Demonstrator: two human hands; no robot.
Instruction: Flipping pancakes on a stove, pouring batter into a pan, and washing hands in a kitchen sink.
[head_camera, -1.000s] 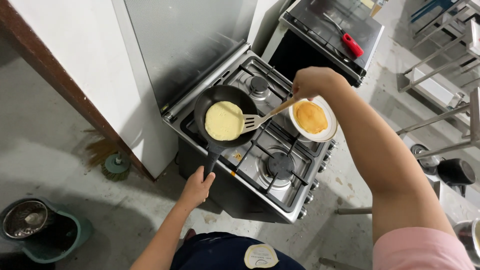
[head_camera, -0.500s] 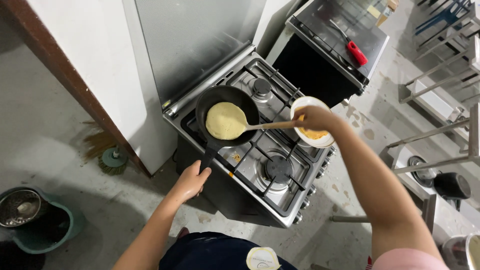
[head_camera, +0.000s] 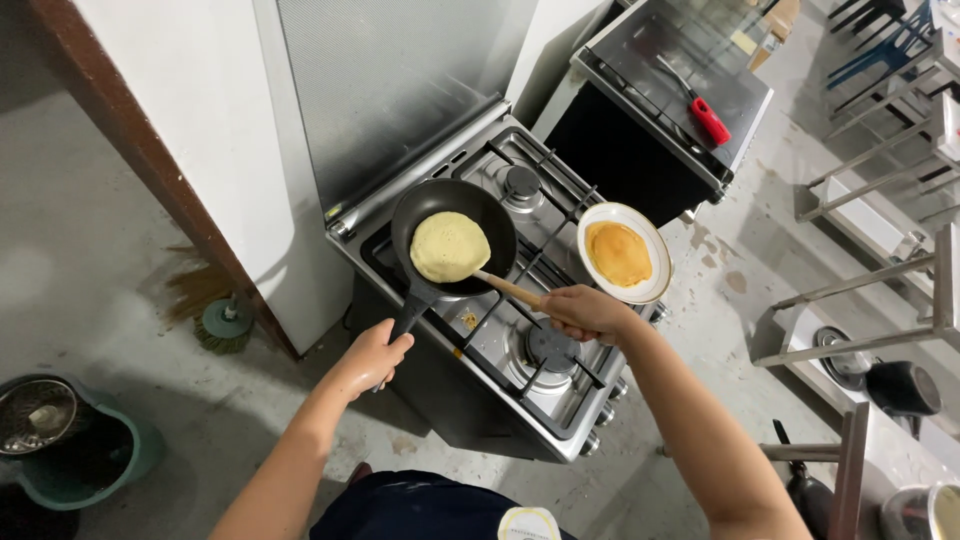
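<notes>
1 browned pancake (head_camera: 617, 253) already lies on the white plate (head_camera: 655, 291). A paler one (head_camera: 449, 246) sits in the black pan (head_camera: 500, 225), not yet plated. The left hand (head_camera: 372, 355) grips the pan handle (head_camera: 409, 315); the right hand (head_camera: 585, 312) grasps a wooden spatula (head_camera: 505, 288) touching its edge.

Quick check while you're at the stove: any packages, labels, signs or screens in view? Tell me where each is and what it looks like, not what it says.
Round label: bottom edge of the view, on the dark clothing below the left hand; small cream disc with faint print.
Cardboard piece: top right, beyond the second appliance; brown, partly cut off, cannot tell if it is a package.
No signs or screens visible.
</notes>
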